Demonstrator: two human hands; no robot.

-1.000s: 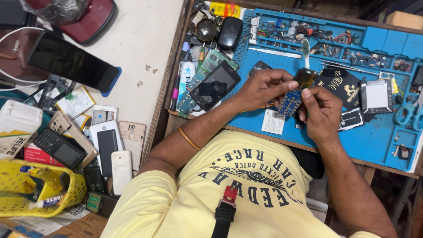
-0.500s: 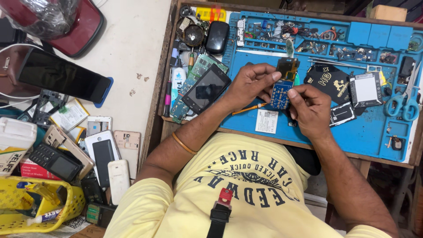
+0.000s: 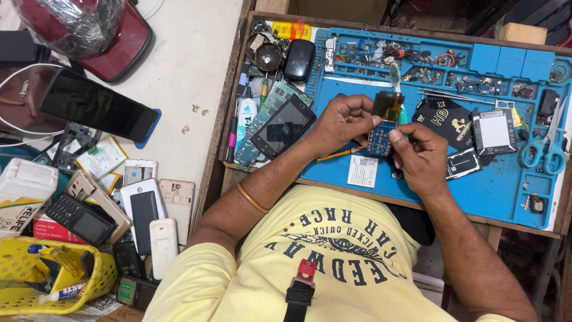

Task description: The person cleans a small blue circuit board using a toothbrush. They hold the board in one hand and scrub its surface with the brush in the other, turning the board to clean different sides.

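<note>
Both hands hold a small phone circuit board, blue at its lower part with a dark module on top, just above the blue work mat. My left hand pinches the board's left side and upper edge. My right hand grips its lower right corner with thumb and fingers. A thin orange-handled tool lies on the mat under my left hand. A white paper slip rests on the mat below the board.
A black smartphone lies on green boards left of my left hand. Batteries, blue scissors and small parts fill the mat's right and top. Phones, a yellow basket and a dark tablet crowd the left table.
The view has shifted a little, so the mat sits lower in frame. Both hands have stayed on the board, turning it slightly between the fingers.
</note>
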